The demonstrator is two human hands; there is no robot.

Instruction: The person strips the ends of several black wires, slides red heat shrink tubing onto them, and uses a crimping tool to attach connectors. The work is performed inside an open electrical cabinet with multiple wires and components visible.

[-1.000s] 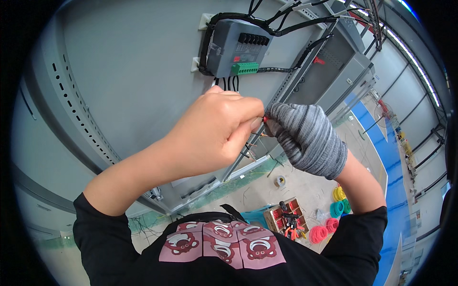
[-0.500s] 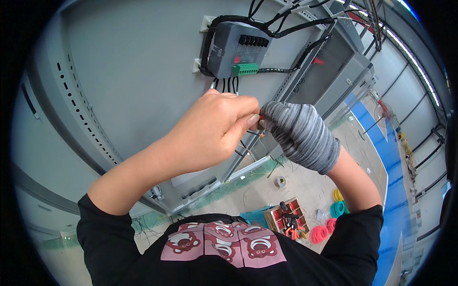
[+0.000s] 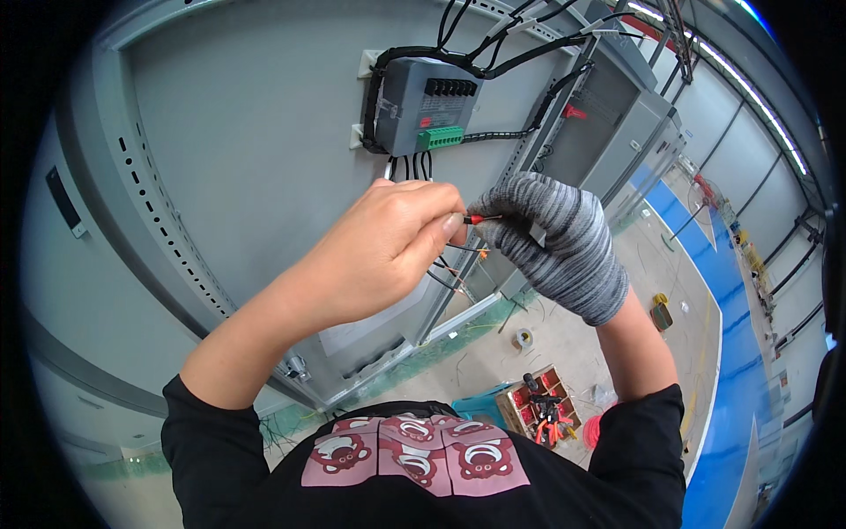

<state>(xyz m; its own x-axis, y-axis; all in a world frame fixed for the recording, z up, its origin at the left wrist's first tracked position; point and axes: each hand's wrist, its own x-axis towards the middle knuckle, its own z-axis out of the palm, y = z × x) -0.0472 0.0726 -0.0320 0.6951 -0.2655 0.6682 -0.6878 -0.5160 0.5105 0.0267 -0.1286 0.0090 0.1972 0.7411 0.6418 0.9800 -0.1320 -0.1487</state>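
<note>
My bare left hand (image 3: pixel 401 234) is closed in a pinch on a black wire whose end carries a red ferrule (image 3: pixel 476 219) with a thin metal pin. In a grey striped glove, my right hand (image 3: pixel 555 242) is curled around that end, thumb and forefinger at the ferrule; its exact contact is partly hidden. Below my left fingers hang more black wires (image 3: pixel 443 282), some with bare copper ends. Just beyond the hands, a grey control module (image 3: pixel 427 101) with a green terminal block (image 3: pixel 441 137) is mounted on the cabinet panel, black wires coming from beneath it.
The grey cabinet's perforated frame rail (image 3: pixel 163 220) stands at the left. Black wire bundles (image 3: pixel 502 135) run around the module. On the floor are a wooden box (image 3: pixel 511 410) of tools and red parts, a tape roll (image 3: pixel 524 338), and a red wire coil (image 3: pixel 592 432).
The gloved fingers have loosened around the wire end, so the red ferrule and its pin now show. My left hand keeps its pinch. The view has shifted slightly.
</note>
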